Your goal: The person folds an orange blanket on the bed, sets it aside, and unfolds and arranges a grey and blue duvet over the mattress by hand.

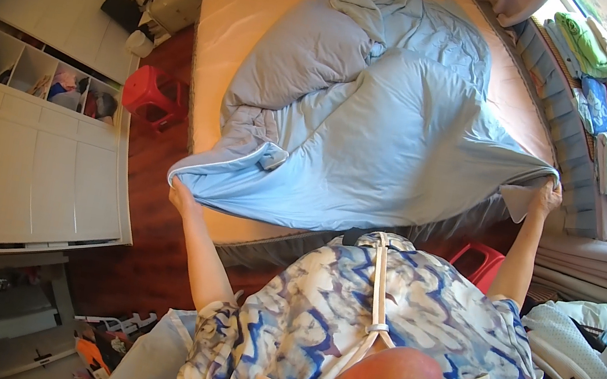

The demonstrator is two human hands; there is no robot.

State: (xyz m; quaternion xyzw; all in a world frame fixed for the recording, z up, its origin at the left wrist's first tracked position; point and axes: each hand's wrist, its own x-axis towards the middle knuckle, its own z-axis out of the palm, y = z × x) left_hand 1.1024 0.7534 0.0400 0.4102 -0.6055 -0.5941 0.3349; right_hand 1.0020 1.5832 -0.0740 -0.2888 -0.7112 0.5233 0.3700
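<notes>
A light blue and grey duvet [412, 127] lies rumpled over a bed with a pale peach sheet [223, 45]. With my arms spread wide, I grip it at two corners along its near edge. My left hand [180, 196] is closed on the left corner, just past the bed's near left side. At the right, my right hand [548, 198] is closed round the other corner, raised near the bed's right edge. Between my hands the near edge is stretched and sags a little. The far part stays bunched in folds, with a greyish side turned up at left.
Red plastic stools stand left of the bed [156, 94] and by its near right corner [479, 263]. Folded bedding [588, 49] is piled on the windowsill at right. A white cabinet [38, 175] lines the left wall. Clothes [585, 345] are heaped at my right.
</notes>
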